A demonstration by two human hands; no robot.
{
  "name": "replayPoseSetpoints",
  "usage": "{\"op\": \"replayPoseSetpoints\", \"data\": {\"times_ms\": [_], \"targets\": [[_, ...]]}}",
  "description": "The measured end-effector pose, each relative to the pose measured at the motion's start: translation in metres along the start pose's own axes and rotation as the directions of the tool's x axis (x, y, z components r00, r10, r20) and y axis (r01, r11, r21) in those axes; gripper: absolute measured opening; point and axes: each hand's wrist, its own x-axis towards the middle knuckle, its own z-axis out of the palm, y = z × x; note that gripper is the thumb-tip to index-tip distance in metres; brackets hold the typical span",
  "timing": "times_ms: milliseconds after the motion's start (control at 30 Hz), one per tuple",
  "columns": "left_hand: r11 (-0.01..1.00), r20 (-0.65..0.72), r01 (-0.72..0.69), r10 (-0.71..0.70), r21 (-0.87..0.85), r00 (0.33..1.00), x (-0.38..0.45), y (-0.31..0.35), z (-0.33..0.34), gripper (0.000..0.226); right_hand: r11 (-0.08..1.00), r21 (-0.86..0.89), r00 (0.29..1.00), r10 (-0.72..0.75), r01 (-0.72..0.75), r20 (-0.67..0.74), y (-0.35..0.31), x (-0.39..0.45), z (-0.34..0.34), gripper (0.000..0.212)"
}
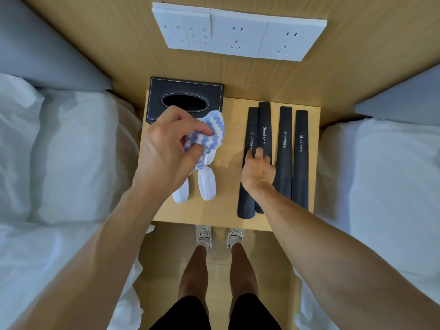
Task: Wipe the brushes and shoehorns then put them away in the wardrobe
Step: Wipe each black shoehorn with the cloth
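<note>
Nightstand point(228, 217) between two beds; left grip point(164, 148) pinches cloth point(209, 132), right grip point(258, 170) rests relaxed on shoehorns point(264, 129).

A black tissue box point(184, 98) sits on the wooden nightstand point(228, 210), between two white beds point(59, 151), below wall sockets point(240, 34).

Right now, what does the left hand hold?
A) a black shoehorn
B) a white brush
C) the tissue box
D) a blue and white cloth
D: the left hand pinches the blue and white cloth above the white brushes, while the right hand rests on the shoehorns.
</note>
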Motion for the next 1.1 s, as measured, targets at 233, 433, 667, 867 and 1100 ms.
{"op": "replayPoseSetpoints", "data": {"times_ms": [233,433,667,867,1100], "targets": [[0.999,-0.006,0.034,-0.035,-0.016,0.999,0.002,-0.002,-0.007,0.033,0.996,-0.042,0.996,-0.084,0.084,-0.001,-0.019,-0.009,0.011,0.063],[0.999,-0.006,0.042,-0.042,-0.012,0.999,-0.001,-0.005,-0.011,0.031,0.997,0.013,0.996,-0.073,0.072,0.041,-0.023,-0.016,0.019,0.077],[0.998,0.0,0.053,-0.053,-0.029,0.999,-0.002,-0.003,-0.011,0.032,0.959,0.283,0.997,-0.016,0.036,-0.072,-0.023,-0.016,0.012,0.07],[0.999,-0.015,0.035,-0.035,-0.002,0.999,-0.004,-0.011,-0.016,0.031,0.886,0.406,0.961,0.269,-0.223,-0.059,-0.024,0.004,0.006,0.034],[0.999,-0.023,0.018,-0.017,0.041,1.0,-0.013,-0.014,-0.018,0.027,0.822,0.439,0.931,0.31,-0.364,0.191,-0.017,0.008,-0.004,0.019]]}}
